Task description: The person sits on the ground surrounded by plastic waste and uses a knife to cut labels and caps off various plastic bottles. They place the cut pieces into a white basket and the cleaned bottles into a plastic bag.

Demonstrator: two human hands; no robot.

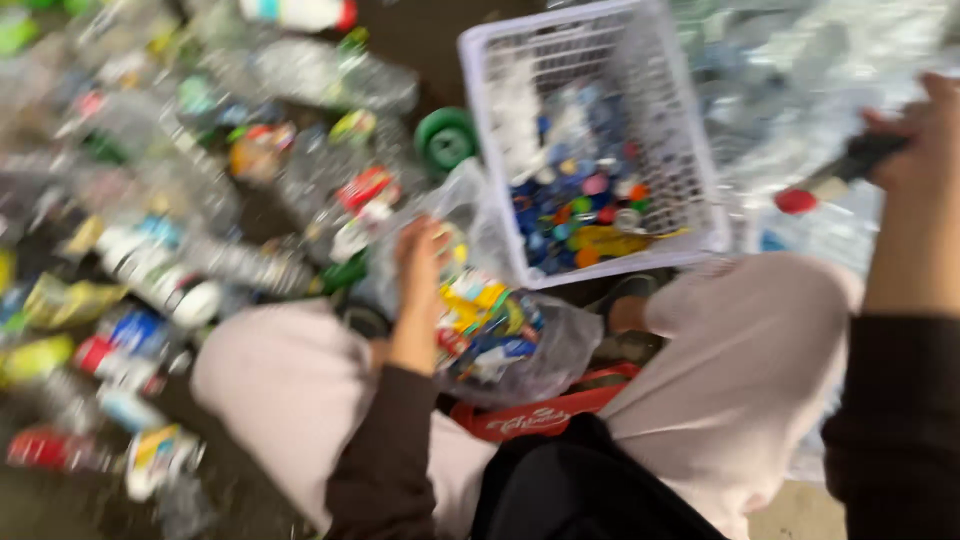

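Note:
My left hand point(418, 290) grips the edge of a clear plastic bag point(520, 345) stuffed with colourful wrappers and labels, held between my knees. My right hand point(915, 150) is raised at the right edge and closed on a dark-handled tool point(855, 160); a red bottle cap point(796, 201) sits just beyond the tool's tip. The picture is blurred by motion, so the tool's kind cannot be made out.
A white plastic basket point(690, 150) holding several coloured bottle caps stands ahead. Many plastic bottles point(200, 200) lie heaped on the floor to the left, more clear ones point(800, 80) at upper right. A green round lid point(446, 138) lies beside the basket. A red crate point(540, 415) sits under the bag.

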